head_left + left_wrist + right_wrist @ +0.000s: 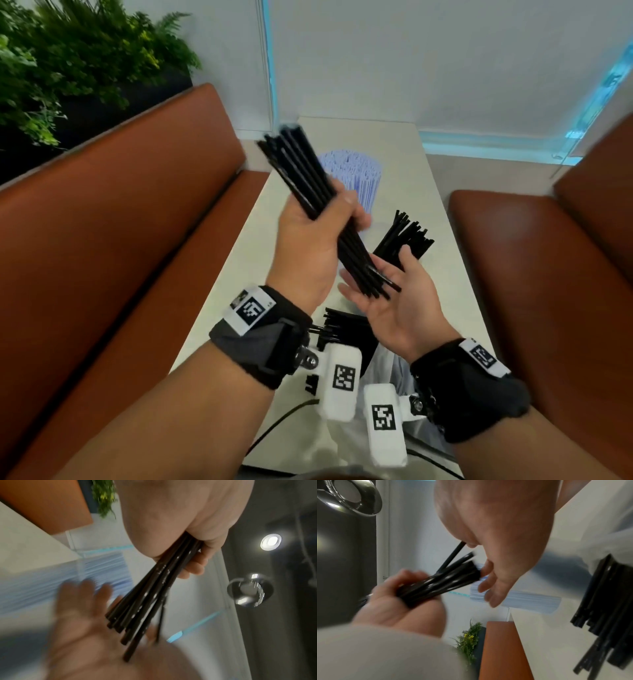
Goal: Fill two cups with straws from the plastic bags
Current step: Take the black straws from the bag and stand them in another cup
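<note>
My left hand [337, 214] grips a bundle of black straws [308, 178] at its middle, tilted up to the left above the table. The bundle's lower ends touch the palm of my right hand [390, 294], which is open, palm up, with straight fingers. In the left wrist view the straws [154, 588] run down onto the blurred right palm [80, 622]. A full bunch of pale blue straws [356, 174] stands upright behind my left hand. More black straws [406, 240] stand fanned out to its right. My hands hide whatever cups hold them.
A clear plastic bag [387, 373] with more black straws [342, 325] lies on the white table [442, 274] under my wrists. Brown benches [137, 222] flank the table on both sides. A wall closes the far end, and plants [68, 61] stand at the back left.
</note>
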`<state>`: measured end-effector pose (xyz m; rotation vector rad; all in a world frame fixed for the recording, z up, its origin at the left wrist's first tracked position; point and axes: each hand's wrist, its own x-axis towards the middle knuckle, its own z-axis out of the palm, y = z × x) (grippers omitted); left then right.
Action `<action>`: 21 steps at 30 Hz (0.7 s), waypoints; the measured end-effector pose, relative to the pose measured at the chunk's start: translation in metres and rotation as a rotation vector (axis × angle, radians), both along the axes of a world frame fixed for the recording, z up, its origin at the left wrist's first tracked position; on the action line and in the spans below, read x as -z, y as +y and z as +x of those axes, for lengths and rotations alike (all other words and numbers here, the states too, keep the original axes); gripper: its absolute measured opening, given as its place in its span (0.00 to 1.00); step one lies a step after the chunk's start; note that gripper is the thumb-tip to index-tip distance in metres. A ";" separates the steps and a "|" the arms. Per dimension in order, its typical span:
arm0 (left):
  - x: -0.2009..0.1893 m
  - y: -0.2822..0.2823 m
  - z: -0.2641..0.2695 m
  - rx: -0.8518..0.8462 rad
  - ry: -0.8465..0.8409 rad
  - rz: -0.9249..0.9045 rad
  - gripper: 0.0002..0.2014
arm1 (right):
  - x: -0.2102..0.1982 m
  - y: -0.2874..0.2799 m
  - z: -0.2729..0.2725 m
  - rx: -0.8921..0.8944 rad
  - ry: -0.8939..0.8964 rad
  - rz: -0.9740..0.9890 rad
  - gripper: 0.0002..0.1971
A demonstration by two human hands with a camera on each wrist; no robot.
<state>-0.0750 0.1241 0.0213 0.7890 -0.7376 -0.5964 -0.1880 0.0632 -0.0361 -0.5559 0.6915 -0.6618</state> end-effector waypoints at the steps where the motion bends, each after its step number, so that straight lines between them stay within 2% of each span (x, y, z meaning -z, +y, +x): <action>1: 0.005 -0.002 -0.005 0.029 -0.011 0.060 0.08 | 0.000 0.001 0.000 -0.022 -0.023 -0.002 0.33; 3: 0.010 -0.004 -0.007 0.059 -0.007 0.101 0.09 | 0.001 -0.001 -0.001 -0.023 -0.028 -0.016 0.32; 5: 0.009 -0.008 -0.002 0.033 0.038 0.066 0.10 | 0.003 -0.004 -0.002 -0.006 -0.013 -0.026 0.29; 9: 0.012 -0.011 -0.002 0.014 -0.011 0.143 0.09 | 0.004 -0.002 0.002 -0.057 0.105 -0.223 0.19; 11: 0.018 -0.011 -0.001 0.001 -0.016 0.150 0.07 | 0.006 -0.006 -0.001 0.028 0.179 -0.400 0.13; 12: 0.020 -0.011 0.000 -0.006 -0.007 0.149 0.08 | 0.006 -0.009 -0.004 0.018 0.220 -0.561 0.12; 14: 0.022 -0.011 0.000 -0.005 -0.010 0.157 0.10 | 0.009 -0.010 -0.009 -0.254 0.298 -0.912 0.16; 15: 0.023 -0.012 -0.002 0.003 -0.020 0.170 0.11 | 0.011 -0.008 -0.009 -0.400 0.374 -1.027 0.17; 16: 0.024 -0.012 -0.005 0.015 -0.025 0.179 0.12 | 0.014 -0.006 -0.008 -0.463 0.472 -1.107 0.16; 18: 0.025 -0.012 -0.006 0.041 0.003 0.181 0.12 | 0.015 -0.004 -0.004 -0.365 0.640 -1.199 0.11; 21: 0.016 -0.012 -0.001 0.034 0.102 0.168 0.06 | 0.018 -0.005 -0.002 -0.264 0.790 -1.275 0.15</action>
